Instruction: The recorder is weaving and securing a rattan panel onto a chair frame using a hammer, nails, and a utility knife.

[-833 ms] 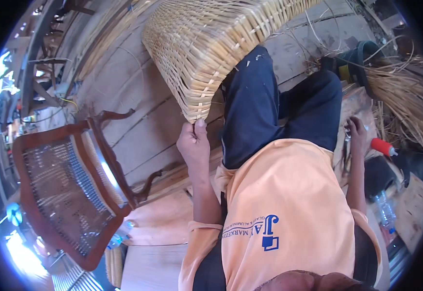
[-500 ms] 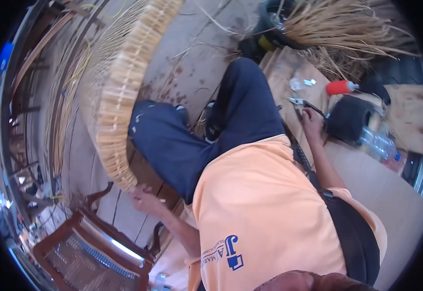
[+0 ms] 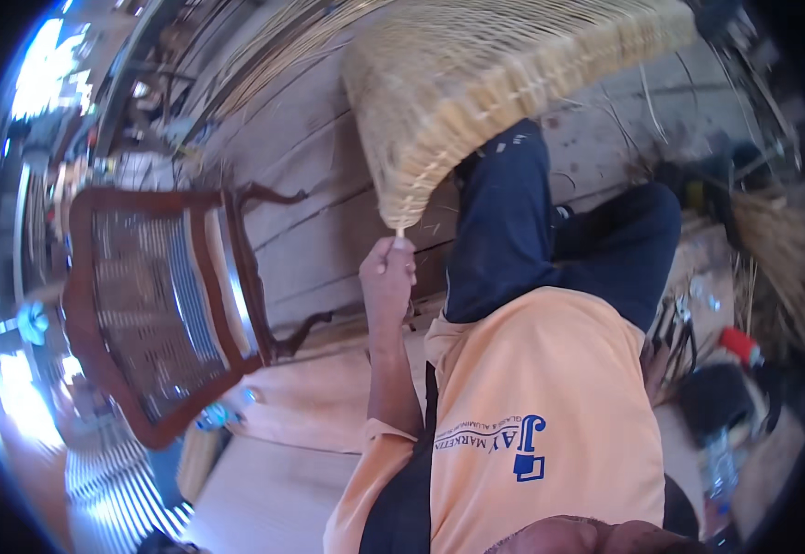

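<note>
- Across the upper middle of the frame lies the weave (image 3: 513, 74), straw-coloured, with one lower corner pointing down toward the centre. Its top runs out of view.
- Left hand (image 3: 387, 282), just left of centre: thumb and fingers pinch the pale tip of that corner. I see no other hand on the weave.
- Right hand (image 3: 658, 358), at the right of the frame: partly hidden by the shirt (image 3: 550, 388), beside the tools (image 3: 679, 323). I cannot tell whether its fingers are spread or pressed together.
- Support: the thick edge of the weave passes over the knee (image 3: 513, 171). I read this as contact, but blur leaves it unconfirmed.
- Risk 1, slip: so small a grip could lose the corner if the weave swung or the knee shifted.
- Risk 2, damage: a hard pull could, in my judgement, loosen or split the tip, since the load would fall on one point.
- Risk 3, collision: the chair (image 3: 144, 314), at the left of the frame, stands near the left hand. A wide swing to that side could knock it.
- Risk 4, blind reach: the tools and the red bottle (image 3: 740, 344), at the lower right, lie near the right hand. An unwatched reach could scatter them.
</note>
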`<state>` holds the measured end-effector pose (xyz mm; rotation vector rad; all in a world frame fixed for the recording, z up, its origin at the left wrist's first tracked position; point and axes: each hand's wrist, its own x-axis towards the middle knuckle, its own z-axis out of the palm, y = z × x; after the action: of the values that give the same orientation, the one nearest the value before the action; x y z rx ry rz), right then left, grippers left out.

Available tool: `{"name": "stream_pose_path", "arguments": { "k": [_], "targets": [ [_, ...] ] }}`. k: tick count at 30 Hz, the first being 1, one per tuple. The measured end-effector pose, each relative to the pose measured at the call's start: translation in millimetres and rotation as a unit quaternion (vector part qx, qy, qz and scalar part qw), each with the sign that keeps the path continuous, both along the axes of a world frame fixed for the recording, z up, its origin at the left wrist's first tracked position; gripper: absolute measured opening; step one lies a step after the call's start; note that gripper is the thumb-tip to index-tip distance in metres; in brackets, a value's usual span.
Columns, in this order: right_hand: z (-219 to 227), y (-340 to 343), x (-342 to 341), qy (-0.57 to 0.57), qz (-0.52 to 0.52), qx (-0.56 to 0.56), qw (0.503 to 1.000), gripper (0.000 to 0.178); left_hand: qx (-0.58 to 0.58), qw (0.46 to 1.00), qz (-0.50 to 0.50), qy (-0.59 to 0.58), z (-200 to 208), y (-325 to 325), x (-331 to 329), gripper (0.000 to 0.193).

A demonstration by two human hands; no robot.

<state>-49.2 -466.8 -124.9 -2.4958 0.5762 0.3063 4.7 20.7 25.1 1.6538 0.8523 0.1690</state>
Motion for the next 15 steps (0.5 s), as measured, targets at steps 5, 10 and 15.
{"name": "stream_pose_path", "arguments": {
  "k": [5,10,15],
  "targets": [
    [38.9,4.5,59.7,-0.101,-0.112,0.254,0.955,0.037,0.006,0.999,0.026,-0.034,-16.6,9.2,-16.2,0.022],
    [171.8,120.7,144.0,-0.108,0.252,0.304,0.912,0.038,0.085,0.995,0.040,-0.039,-38.6,10.4,-29.6,0.030],
    [207.6,205.8,194.5,-0.089,0.610,-0.007,0.787,0.032,0.119,0.985,0.066,-0.102,-43.8,8.0,-40.6,0.033]
  ]
}}
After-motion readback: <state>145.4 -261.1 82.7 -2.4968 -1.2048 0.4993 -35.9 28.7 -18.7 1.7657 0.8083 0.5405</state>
